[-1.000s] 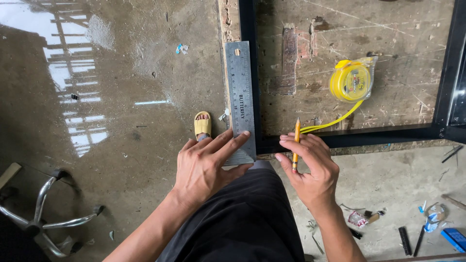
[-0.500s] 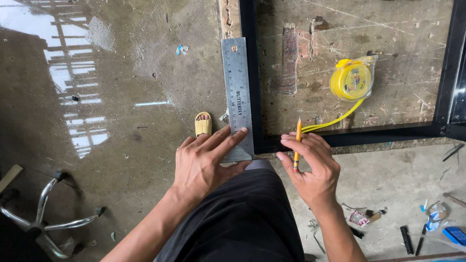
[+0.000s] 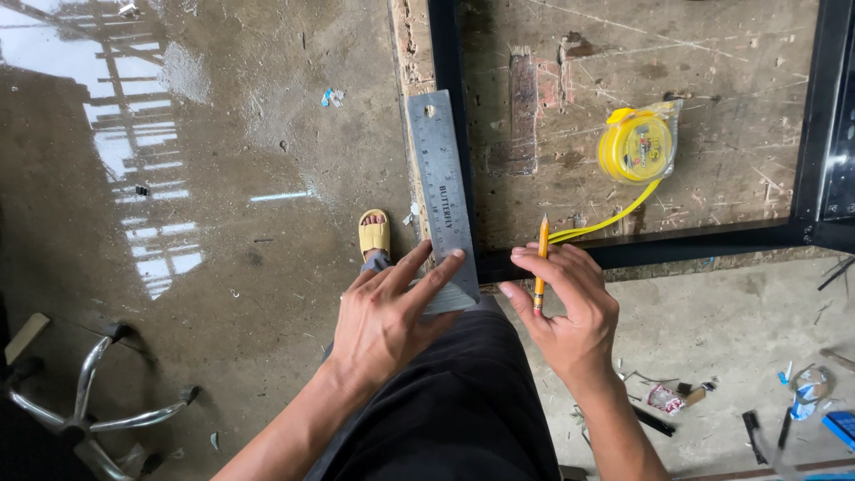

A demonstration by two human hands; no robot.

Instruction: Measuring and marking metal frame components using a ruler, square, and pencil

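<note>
Pressing steel ruler [image 3: 443, 196] flat along black frame [image 3: 623, 249] left edge, left hand [image 3: 387, 312] fingers spread on near end | right hand [image 3: 565, 307] clenched on yellow pencil [image 3: 542, 254], tip up, at frame's near rail | keep ruler flush, firm | tape measure [image 3: 637, 147] far right on the board

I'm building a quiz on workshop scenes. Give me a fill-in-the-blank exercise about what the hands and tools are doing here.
1. The left hand presses down on the flat grey metal ____ lying along the black metal frame.
2. The right hand holds an orange ____ upright at the frame's corner.
3. The round tape measure resting on the worn wooden board is ____ in colour.
4. Left of the ruler, one foot wears a yellow ____ on the wet concrete floor.

Missing words: ruler; pencil; yellow; sandal
</note>
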